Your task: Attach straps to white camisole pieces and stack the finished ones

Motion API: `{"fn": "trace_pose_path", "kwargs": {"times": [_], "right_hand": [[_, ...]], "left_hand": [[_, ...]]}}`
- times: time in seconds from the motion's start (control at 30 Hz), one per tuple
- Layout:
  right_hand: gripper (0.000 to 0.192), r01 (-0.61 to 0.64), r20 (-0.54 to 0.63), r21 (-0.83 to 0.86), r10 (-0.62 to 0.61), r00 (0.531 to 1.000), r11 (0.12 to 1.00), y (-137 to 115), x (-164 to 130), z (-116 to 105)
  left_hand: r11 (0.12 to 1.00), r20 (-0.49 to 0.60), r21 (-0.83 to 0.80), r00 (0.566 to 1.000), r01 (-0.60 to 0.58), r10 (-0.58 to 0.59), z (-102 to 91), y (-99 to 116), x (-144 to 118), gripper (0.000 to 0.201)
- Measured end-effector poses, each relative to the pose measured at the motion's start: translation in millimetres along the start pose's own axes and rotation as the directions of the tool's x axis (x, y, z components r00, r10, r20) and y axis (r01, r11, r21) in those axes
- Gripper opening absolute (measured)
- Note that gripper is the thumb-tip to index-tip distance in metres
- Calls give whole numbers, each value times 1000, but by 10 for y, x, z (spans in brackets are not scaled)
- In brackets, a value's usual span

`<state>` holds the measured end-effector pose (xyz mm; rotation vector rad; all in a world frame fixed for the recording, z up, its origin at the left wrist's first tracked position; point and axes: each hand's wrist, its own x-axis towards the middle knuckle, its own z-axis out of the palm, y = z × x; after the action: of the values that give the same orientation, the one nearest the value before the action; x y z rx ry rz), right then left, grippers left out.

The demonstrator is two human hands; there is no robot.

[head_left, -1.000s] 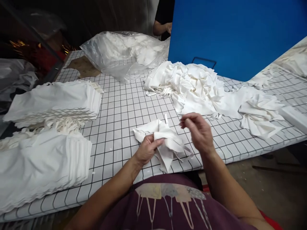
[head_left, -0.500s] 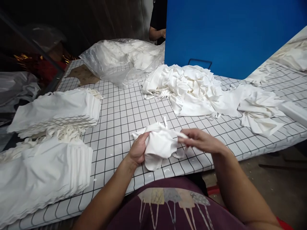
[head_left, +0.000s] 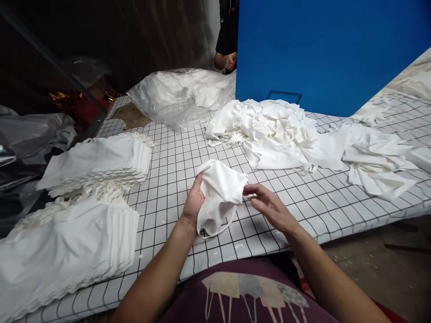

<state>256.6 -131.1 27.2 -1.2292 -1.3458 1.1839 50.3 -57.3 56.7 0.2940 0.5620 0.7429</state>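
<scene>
A small white cloth piece (head_left: 222,184) with a narrow bound edge is held up over the near part of the checked table. My left hand (head_left: 194,202) grips it by its left side, thumb on top and the other fingers hidden behind the cloth. At the cloth's right corner is my right hand (head_left: 269,208), its fingers stretched out and apart. Its fingertips are at the cloth's edge, and whether they touch it I cannot tell. The bottom of the cloth hangs in a curved loop.
Two stacks of white cloth pieces, a far stack (head_left: 97,157) and a near stack (head_left: 74,237), lie at left. A loose white heap (head_left: 269,130) lies before a blue panel (head_left: 319,54). Behind are a clear plastic bag (head_left: 182,89) and another person's hand (head_left: 230,61).
The cloth has been turned and spread out, with its lower edge now showing as a loop. My right hand has loosened from the strip it pinched. The view has shifted slightly left.
</scene>
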Motion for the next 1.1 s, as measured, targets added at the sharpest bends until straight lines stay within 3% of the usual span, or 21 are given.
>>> {"fn": "trace_pose_path", "kwargs": {"times": [0.07,0.2,0.3,0.4,0.5,0.57,0.63,0.7,0.77,0.8,0.83,0.9,0.93,1.03,1.1], "right_hand": [[39,66,110,-11,-64,992,998,-59,45,85],[14,126,257,-64,-106,961,990,-309,165,44],[9,123,246,4,-120,962,992,-409,153,-156],[20,86,177,68,-97,980,994,-391,68,-355],[26,39,184,88,-55,981,995,-320,6,-411],[24,58,155,44,-64,986,997,-259,25,-378],[20,103,-7,-103,-105,994,989,-190,85,-330],[18,94,-277,-319,-188,942,943,-128,143,-273],[19,29,-437,-451,-249,865,892,-91,163,-179],[20,8,-442,-463,-239,865,886,-86,158,-110],[22,12,-397,-451,-213,893,892,-87,147,-29],[32,78,-227,-400,-181,957,913,-100,129,134],[39,123,-170,-379,-200,965,917,-106,132,195],[46,161,-192,-295,-224,956,942,-97,196,200],[41,80,-254,-178,-125,959,981,-70,255,71]], "left_hand": [[999,20,41,1000,-10,9,87,-1,62,60],[968,25,165,982,-190,189,202,115,135,58],[908,48,214,932,-360,358,229,320,116,55],[848,62,215,873,-484,483,232,503,90,51],[790,72,215,816,-575,574,186,543,129,53],[811,79,213,837,-545,542,108,467,183,53],[879,65,196,900,-435,431,2,337,232,49],[927,51,168,942,-335,331,-94,195,258,41],[943,42,147,954,-300,297,-132,76,261,37],[942,38,143,953,-304,301,-121,30,259,37],[940,32,142,950,-311,310,-91,-8,255,38],[934,30,145,945,-326,325,8,-56,247,40],[932,39,152,945,-328,326,64,-66,240,43],[938,48,184,956,-292,289,184,-33,199,49],[945,29,198,965,-260,259,192,39,158,52]]}}
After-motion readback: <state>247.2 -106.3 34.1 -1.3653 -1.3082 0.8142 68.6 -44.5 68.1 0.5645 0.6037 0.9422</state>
